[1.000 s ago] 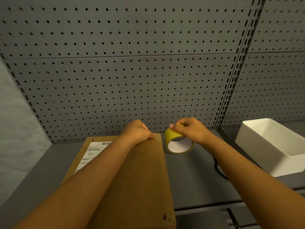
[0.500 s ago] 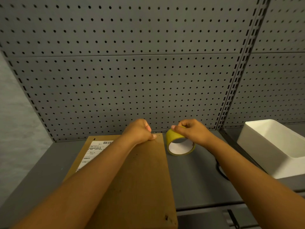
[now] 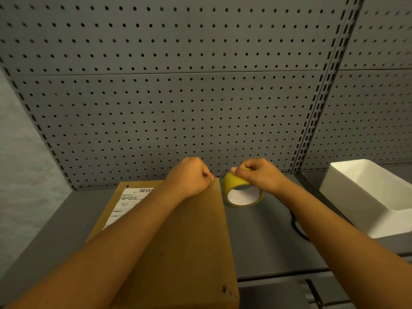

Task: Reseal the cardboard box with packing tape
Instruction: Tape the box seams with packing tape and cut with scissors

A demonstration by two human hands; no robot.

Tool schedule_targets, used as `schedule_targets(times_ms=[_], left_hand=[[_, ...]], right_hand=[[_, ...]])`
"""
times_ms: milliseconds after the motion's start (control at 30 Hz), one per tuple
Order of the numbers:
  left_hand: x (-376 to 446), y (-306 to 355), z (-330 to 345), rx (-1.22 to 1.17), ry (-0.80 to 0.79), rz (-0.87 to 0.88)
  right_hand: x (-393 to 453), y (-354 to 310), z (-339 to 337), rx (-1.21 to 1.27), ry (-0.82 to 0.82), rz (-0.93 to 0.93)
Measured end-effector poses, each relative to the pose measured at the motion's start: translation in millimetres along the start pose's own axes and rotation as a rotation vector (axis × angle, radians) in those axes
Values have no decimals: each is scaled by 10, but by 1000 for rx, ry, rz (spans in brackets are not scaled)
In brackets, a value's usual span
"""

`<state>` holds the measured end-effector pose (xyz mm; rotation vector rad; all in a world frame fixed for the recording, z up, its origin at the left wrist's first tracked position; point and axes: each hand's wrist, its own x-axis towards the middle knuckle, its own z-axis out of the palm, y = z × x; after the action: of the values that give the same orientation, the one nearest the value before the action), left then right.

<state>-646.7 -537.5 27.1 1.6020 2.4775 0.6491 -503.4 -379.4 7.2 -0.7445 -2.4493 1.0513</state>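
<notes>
A grey pegboard wall (image 3: 178, 97) rises behind a grey shelf (image 3: 267, 237). On the shelf lies the closed cardboard box (image 3: 178, 253), a white shipping label (image 3: 131, 198) on its left side. A white bin (image 3: 367, 197) stands at the right. The right hand (image 3: 260, 175) grips the yellow tape roll (image 3: 242, 191) just beside the box's far right corner. The left hand (image 3: 189, 177), fingers curled, rests on that corner, seemingly pinching something there; what it is cannot be told.
</notes>
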Motion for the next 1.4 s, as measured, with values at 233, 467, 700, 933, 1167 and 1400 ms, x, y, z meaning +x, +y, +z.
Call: schedule_targets(times_ms=[233, 467, 700, 933, 1167, 1400], left_hand=[[-19, 13, -155, -13, -210, -10], [-135, 103, -21, 133, -185, 181], [-280, 11, 114, 202, -125, 202], [-389, -15, 120, 233, -147, 251], [-381, -37, 114, 252, -123, 266], [-360, -50, 134, 279, -213, 253]], right_hand=[[-29, -28, -21, -9, -12, 2], [-40, -36, -15, -40, 4, 8], [-70, 0, 17, -38, -1, 32], [-141, 20, 101, 46, -27, 38], [-204, 26, 86, 43, -60, 10], [-329, 210, 19, 144, -224, -18]])
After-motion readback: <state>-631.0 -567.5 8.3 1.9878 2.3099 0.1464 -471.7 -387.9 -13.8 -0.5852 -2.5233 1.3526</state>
